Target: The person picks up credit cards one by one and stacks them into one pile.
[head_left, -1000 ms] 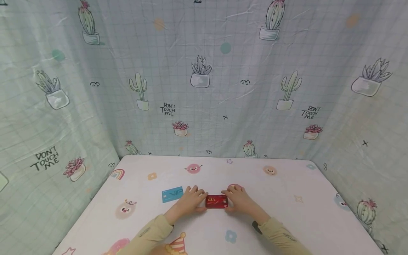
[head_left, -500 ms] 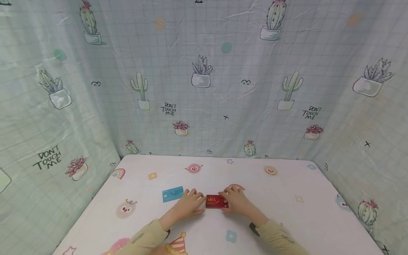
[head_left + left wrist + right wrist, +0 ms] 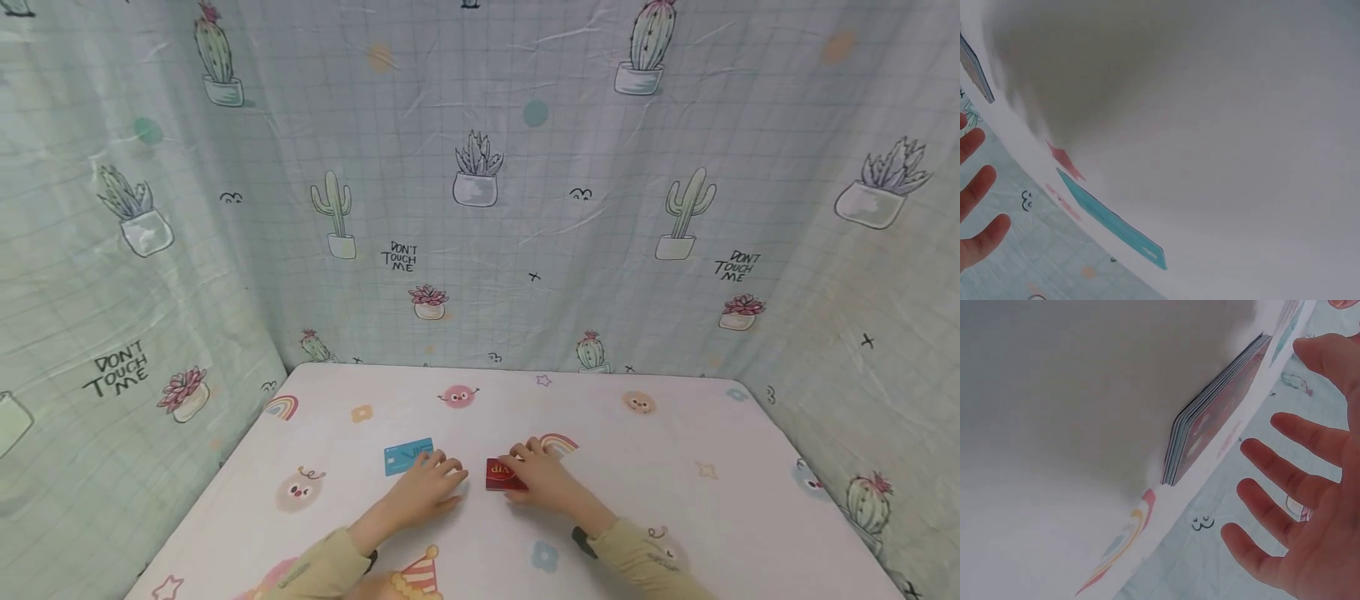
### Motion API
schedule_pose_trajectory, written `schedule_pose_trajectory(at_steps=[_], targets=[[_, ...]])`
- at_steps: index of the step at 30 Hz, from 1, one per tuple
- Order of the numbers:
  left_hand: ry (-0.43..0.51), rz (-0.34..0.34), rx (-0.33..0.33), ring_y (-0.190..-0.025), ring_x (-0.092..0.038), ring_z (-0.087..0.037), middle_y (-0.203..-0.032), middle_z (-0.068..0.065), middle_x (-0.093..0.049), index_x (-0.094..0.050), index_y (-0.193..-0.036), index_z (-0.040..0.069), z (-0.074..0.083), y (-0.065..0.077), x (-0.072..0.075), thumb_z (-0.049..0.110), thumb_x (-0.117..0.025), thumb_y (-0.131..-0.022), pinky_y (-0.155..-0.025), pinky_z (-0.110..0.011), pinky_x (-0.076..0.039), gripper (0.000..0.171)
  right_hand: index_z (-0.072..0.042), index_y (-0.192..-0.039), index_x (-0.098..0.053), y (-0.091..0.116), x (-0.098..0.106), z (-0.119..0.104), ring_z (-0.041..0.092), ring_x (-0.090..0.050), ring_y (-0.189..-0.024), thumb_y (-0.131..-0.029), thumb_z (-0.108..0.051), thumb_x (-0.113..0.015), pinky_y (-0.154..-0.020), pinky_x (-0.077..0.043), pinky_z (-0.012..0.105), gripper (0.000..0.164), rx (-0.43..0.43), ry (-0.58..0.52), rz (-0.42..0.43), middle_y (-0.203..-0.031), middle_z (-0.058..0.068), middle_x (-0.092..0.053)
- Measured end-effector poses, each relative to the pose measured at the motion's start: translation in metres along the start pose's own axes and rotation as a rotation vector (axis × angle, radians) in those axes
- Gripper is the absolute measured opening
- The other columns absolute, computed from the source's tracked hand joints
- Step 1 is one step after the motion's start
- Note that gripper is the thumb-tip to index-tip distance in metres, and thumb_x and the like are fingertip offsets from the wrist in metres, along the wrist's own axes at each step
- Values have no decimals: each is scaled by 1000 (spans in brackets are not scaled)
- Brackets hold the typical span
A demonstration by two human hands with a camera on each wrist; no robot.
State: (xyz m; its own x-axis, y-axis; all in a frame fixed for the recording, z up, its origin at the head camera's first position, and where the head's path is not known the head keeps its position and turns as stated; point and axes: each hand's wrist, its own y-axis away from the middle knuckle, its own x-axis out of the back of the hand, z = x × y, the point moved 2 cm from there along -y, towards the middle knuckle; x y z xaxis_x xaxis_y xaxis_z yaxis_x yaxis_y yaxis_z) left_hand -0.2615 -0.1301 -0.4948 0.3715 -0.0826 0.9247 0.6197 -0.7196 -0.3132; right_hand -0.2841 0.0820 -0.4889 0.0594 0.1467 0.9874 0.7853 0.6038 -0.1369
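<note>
A neat stack of cards with a red VIP card on top (image 3: pixel 502 474) lies on the table; its layered edges show in the right wrist view (image 3: pixel 1219 403). My right hand (image 3: pixel 547 482) hovers over the stack's right part and hides it in the head view. In the right wrist view its fingers (image 3: pixel 1291 475) are spread and apart from the cards. To the left lies a single blue VIP card (image 3: pixel 405 457), flat on the table. My left hand (image 3: pixel 423 492) is beside it, covering its right corner in the head view, with loosely bent fingers (image 3: pixel 979 190) holding nothing.
The white table (image 3: pixel 360 517) bears printed cartoon shapes such as a rainbow and flowers. A pale curtain (image 3: pixel 525 317) with cactus prints hangs behind it and along both sides. Both forearms reach in from the near edge in beige sleeves (image 3: pixel 322 567).
My left hand has moved left, away from the red stack and toward the blue card. My right hand has shifted left over the stack. The cards stay in place.
</note>
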Motion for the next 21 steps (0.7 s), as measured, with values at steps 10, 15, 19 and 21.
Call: schedule_pose_trajectory(at_steps=[10,15,19,21], targets=[[40,-5,19,-96,-48,-19,-104,1,-58,-60,-109,13,-13,14,7,29,-62,-82,-82,-43,-41,31,-19,-119,-54,-9,1,-13,18,-40,-96,-77,-39,-65,-83,-38,42,48,40,-7,-19,-108,1,-54],[9,88,-13,-94,-50,-20,-100,0,-58,-61,-105,12,-22,20,8,28,-65,-79,-77,-42,-42,31,-20,-119,-54,-13,-1,-20,17,-39,-96,-77,-39,-65,-83,-38,41,47,36,-19,-48,-108,0,-54],[6,99,-3,-95,-52,-22,-101,-2,-59,-60,-108,11,-30,27,5,28,-65,-78,-78,-43,-42,35,-21,-119,-54,-17,-3,-24,16,-39,-97,-78,-39,-64,-85,-37,41,46,38,-27,-52,-108,-1,-53],[5,90,15,-96,-52,-22,-102,-2,-60,-60,-109,11,-34,30,4,29,-66,-77,-78,-43,-42,37,-21,-119,-55,-19,-3,-26,16,-40,-97,-78,-38,-65,-85,-37,42,45,44,-29,-47,-108,-1,-54]])
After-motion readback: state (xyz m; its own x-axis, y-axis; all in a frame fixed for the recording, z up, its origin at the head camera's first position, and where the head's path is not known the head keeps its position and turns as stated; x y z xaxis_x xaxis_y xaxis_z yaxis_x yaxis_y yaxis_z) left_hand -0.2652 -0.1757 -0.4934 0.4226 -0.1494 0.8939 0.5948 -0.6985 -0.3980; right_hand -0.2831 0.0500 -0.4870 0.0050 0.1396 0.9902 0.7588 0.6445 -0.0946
